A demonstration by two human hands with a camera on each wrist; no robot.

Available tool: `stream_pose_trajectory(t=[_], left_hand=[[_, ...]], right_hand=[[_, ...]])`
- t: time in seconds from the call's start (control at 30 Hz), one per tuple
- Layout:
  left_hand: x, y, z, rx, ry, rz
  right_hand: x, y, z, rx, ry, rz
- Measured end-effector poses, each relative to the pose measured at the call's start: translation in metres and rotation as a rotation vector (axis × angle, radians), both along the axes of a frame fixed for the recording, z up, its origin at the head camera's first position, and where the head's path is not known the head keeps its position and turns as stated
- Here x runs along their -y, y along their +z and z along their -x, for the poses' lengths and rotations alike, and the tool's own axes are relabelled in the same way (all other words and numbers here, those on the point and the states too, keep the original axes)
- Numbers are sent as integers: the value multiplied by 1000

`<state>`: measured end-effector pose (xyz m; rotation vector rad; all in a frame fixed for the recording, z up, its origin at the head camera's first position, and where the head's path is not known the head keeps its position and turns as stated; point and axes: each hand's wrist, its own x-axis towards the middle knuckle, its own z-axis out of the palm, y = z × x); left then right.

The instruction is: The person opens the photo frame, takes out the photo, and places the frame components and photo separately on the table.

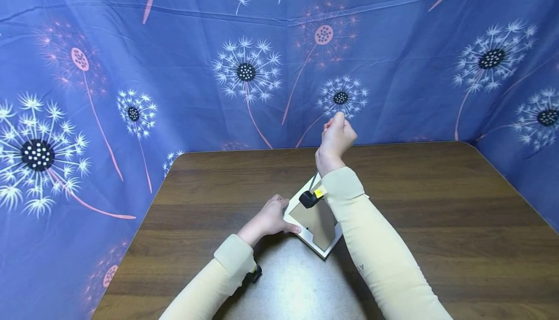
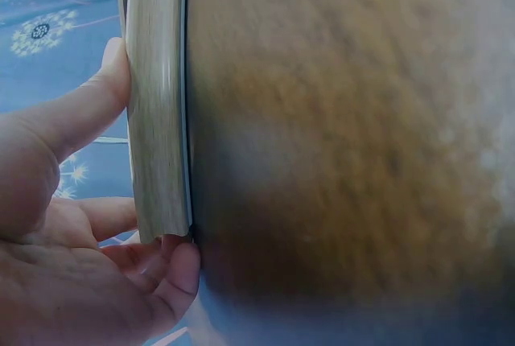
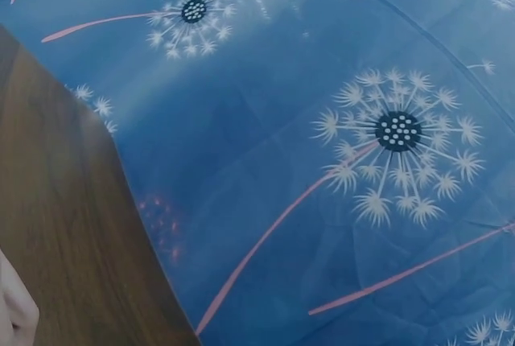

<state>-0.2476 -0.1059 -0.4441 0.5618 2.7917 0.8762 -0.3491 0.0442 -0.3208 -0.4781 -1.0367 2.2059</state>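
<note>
My left hand (image 1: 271,218) grips the left side of a light-coloured picture frame (image 1: 323,252), which lies aslant in front of me and has a beige panel inside a white border. Close up in the left wrist view, pale wood-grain moulding of the frame (image 2: 159,105) runs between the thumb and curled fingers of the left hand (image 2: 72,225). My right hand (image 1: 336,139) is raised above the frame's far end, its fingers curled in. Whether it pinches anything small I cannot tell. Its forearm hides the frame's right part. Only a sliver of the right hand (image 3: 16,306) enters the right wrist view.
The brown wooden table (image 1: 436,213) spreads out around the frame. Behind and beside it hangs a blue cloth (image 1: 393,92) with a dandelion print. A black wrist camera (image 1: 308,199) overlaps the frame in the head view; another (image 1: 253,274) sits under the left cuff.
</note>
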Motion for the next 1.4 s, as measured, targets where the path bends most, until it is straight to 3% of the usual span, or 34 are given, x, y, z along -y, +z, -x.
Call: stream_pose_trajectory(t=[0.37, 0.47, 0.57, 0.7, 0.83, 1.07, 1.4], left_hand=[[-1, 0, 1, 25, 11, -1], [-1, -1, 2, 25, 10, 6], [0, -1, 2, 28, 18, 16], [1, -1, 2, 34, 24, 25], [0, -4, 2, 38, 21, 16], [0, -7, 1, 41, 20, 18], [-1, -5, 4, 36, 4, 20]], right_hand=[[12, 1, 12, 212, -48, -267], [11, 1, 13, 207, -46, -291], [6, 0, 11, 129, -11, -219], [-12, -4, 3, 11, 29, -37], [-38, -13, -10, -32, 38, 106], [-77, -39, -42, -121, 105, 324], [-107, -74, -72, -396, 168, 568]])
